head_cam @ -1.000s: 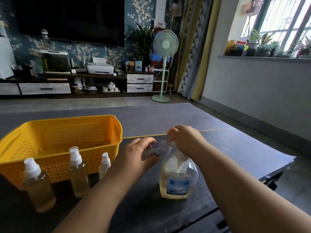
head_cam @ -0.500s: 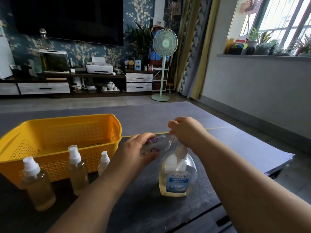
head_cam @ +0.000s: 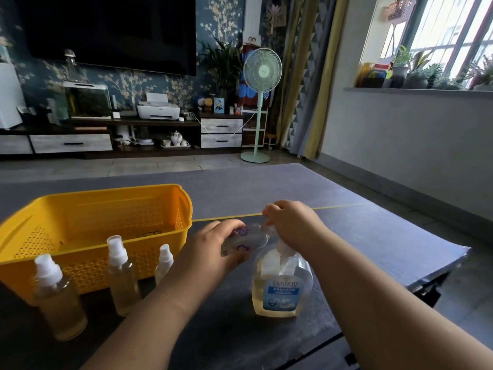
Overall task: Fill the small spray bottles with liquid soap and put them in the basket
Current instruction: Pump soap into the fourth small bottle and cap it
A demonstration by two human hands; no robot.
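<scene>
Head view: the left hand [head_cam: 213,249] grips a small bottle [head_cam: 246,237], clear with purple print, tipped almost on its side, its neck aimed at the pump of the soap bottle [head_cam: 281,289]; the right hand [head_cam: 290,225] is curled over that pump head, and the spot where spout meets neck is hidden under it. The soap bottle stands on the table [head_cam: 373,236], part full of pale yellow liquid. Three spray bottles [head_cam: 122,281] with white caps stand in front of the yellow basket [head_cam: 80,217], holding yellowish liquid. The small bottle looks light, thin-walled and easily squeezed, likely slick if soap spills; best held round its middle, firmly but without crushing, mouth steadied against the spout.
</scene>
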